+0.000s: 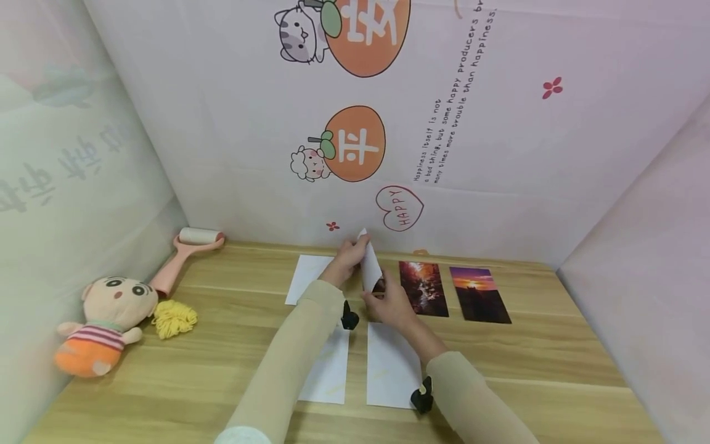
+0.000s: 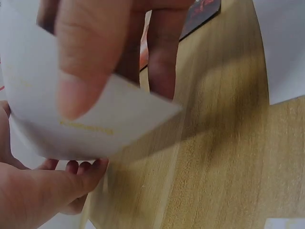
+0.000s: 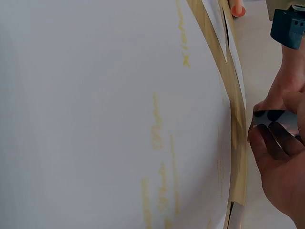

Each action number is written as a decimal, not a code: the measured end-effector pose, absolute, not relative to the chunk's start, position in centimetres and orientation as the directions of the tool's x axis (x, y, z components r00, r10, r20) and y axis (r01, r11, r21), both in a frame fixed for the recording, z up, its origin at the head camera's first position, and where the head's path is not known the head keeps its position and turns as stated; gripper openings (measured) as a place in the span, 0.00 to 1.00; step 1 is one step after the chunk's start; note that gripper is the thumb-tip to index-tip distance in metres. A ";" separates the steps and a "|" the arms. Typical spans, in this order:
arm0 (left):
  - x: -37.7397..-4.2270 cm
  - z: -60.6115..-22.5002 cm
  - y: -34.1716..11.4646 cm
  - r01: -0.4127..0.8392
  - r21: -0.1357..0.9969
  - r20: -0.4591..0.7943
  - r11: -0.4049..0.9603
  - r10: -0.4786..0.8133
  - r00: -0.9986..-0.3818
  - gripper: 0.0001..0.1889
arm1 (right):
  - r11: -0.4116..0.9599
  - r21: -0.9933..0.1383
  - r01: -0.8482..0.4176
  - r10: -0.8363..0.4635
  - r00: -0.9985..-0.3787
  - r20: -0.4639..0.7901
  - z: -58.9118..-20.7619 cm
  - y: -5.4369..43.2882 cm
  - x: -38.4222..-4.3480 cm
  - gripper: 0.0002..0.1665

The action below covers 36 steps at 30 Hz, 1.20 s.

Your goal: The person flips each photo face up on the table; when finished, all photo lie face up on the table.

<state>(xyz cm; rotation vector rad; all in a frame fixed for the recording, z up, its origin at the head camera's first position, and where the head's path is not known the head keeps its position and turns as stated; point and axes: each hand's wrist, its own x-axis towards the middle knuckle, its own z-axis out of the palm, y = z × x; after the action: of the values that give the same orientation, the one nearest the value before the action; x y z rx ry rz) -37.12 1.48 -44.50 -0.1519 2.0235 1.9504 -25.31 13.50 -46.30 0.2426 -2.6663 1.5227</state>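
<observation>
In the head view, the left hand (image 1: 348, 258) and right hand (image 1: 392, 300) pinch a photo card (image 1: 370, 264) above the bench (image 1: 554, 351). In the left wrist view, it bows between both hands' fingers: probably light, flexible, easily creased. In the right wrist view, fingers clasp its edges, likely the safest hold.

Spread across the table (image 1: 560, 364)

At lower left of the frame lies a doll (image 1: 108, 330), yarn bundle (image 1: 175, 319) to its right, lint roller (image 1: 173, 265) behind. At centre, a card (image 1: 370, 265) is between left hand (image 1: 349, 254) and right hand (image 1: 392, 302); inner photo (image 1: 424, 290) and outer photo (image 1: 480, 296) lie rightward. One sheet (image 1: 308, 274) lies left; second sheet (image 1: 328, 373) and third sheet (image 1: 391, 364) in front.
</observation>
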 end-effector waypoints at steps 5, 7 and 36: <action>-37.3 -44.5 1.1 -0.353 0.932 -0.331 -0.083 0.204 -0.921 0.29 | 0.554 -0.787 -0.272 -0.156 -0.962 0.222 -46.5 13.7 -25.5 0.26; -37.5 -44.6 0.8 -0.363 0.926 -0.335 -0.105 0.219 -0.916 0.22 | 0.585 -0.750 -0.310 -0.172 -0.951 0.259 -46.5 13.7 -25.6 0.27; -36.2 -45.1 -1.5 0.173 0.659 0.050 0.732 0.188 -0.981 0.32 | 0.806 -0.480 -0.346 -0.312 -0.938 0.152 -46.9 14.1 -25.9 0.20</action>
<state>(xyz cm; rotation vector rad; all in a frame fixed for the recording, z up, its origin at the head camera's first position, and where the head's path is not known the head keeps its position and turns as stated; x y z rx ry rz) -36.24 -1.55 -45.08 0.3029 2.9044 1.1028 -25.89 14.12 -46.94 0.5333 -2.9228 0.7955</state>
